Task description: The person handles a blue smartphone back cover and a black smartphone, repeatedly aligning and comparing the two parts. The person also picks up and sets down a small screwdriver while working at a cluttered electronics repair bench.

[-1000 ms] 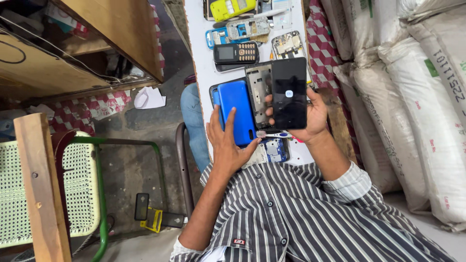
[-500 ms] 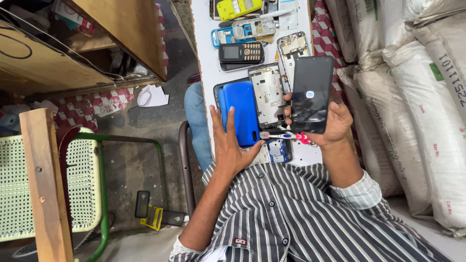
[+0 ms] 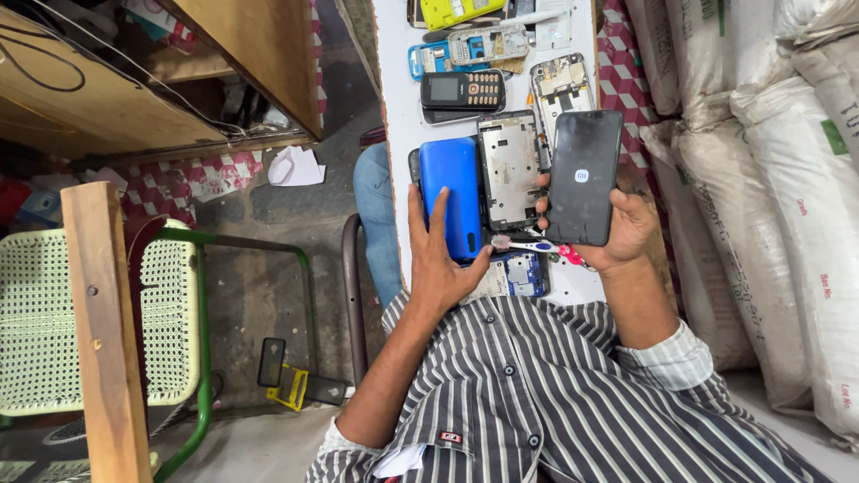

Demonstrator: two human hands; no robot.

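My right hand [image 3: 626,234] holds a black smartphone [image 3: 585,177] upright, screen toward me, above the right side of the white table [image 3: 395,98]. My left hand [image 3: 438,259] rests flat on a blue phone back cover [image 3: 449,207], fingers spread. Between the two lies a bare metal phone frame [image 3: 507,168]. A small white and pink brush [image 3: 537,247] lies across the table just below the frame, by my right thumb. A blue circuit part [image 3: 517,274] sits under it.
Farther up the table lie a black keypad phone [image 3: 462,91], an opened phone [image 3: 558,82], a blue stripped handset [image 3: 465,49] and a yellow cover [image 3: 452,11]. White sacks [image 3: 787,179] stack on the right. A green-framed chair [image 3: 107,313] and wooden post [image 3: 103,331] stand left.
My right hand has carried the black smartphone to the right, off the metal frame, which is now uncovered. My left hand stays on the blue cover.
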